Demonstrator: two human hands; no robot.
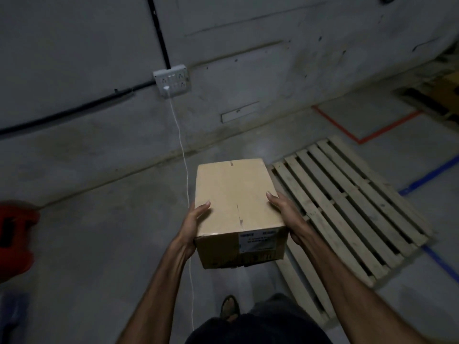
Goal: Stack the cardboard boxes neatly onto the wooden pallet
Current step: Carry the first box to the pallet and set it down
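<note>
A taped brown cardboard box (236, 194) with a shipping label on its near face is held in the air in front of me. My left hand (192, 228) grips its left side, thumb lying over the top edge. My right hand (289, 216) grips the right side the same way. The wooden pallet (347, 207) lies flat on the concrete floor to the right of the box, with nothing on its slats. The box's near right corner overlaps the pallet's left edge in view.
A grey wall runs behind, with a socket box (172, 80) and a white cable (185, 170) hanging down to the floor left of the box. A red object (15, 239) sits at the left edge. Red and blue floor tape (427, 176) marks bays beyond the pallet.
</note>
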